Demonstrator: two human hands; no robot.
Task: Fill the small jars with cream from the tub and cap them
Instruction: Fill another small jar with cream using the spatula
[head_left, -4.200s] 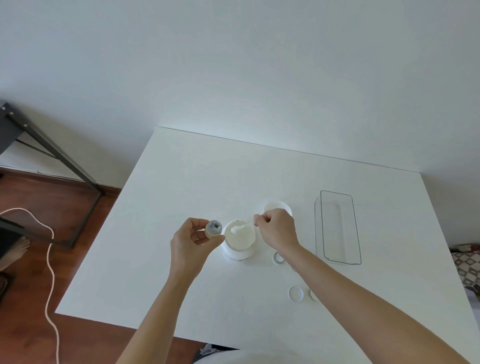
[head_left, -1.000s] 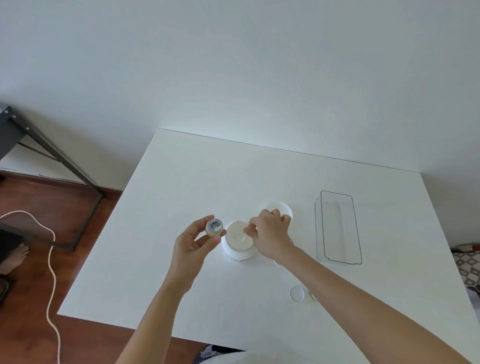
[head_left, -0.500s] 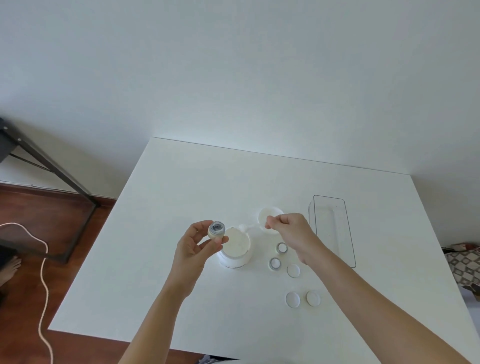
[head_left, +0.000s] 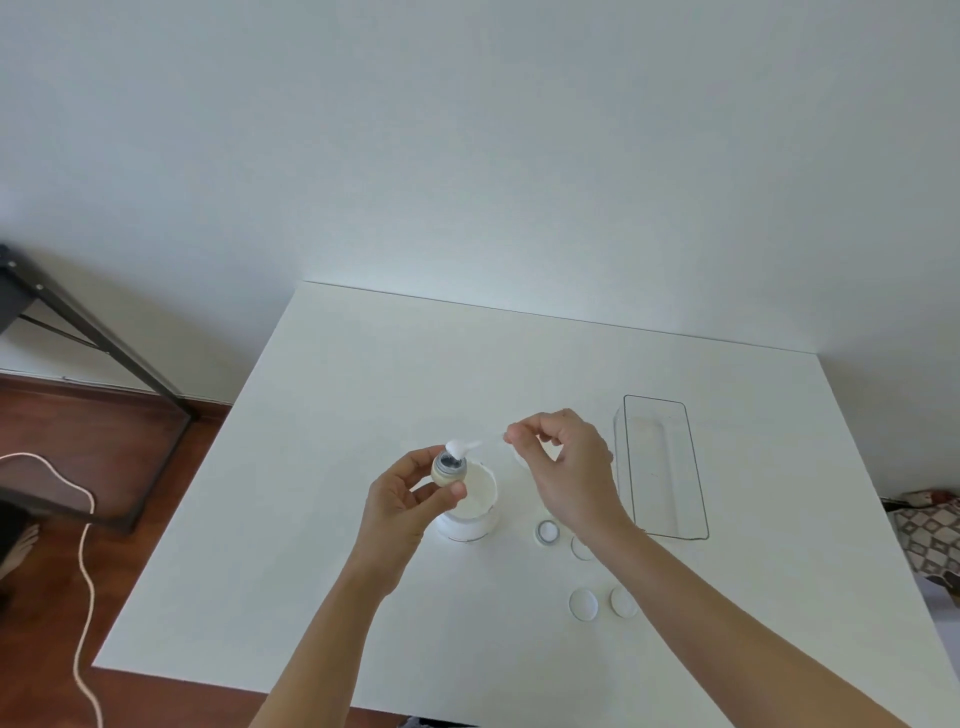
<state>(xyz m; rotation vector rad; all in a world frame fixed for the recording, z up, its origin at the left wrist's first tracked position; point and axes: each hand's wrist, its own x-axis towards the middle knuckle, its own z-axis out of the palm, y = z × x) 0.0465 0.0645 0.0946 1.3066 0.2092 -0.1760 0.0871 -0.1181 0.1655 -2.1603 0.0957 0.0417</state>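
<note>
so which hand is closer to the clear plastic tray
The right hand. It hovers just left of the clear tray, pinching a small spatula. The left hand is farther left, beyond the cream tub, holding a small jar.

We see a white surface (head_left: 332, 395) carrying the open cream tub (head_left: 470, 512), a small open jar (head_left: 547, 532), three loose white caps (head_left: 583, 604) near the front, and a clear rectangular tray (head_left: 665, 467) to the right.
</note>
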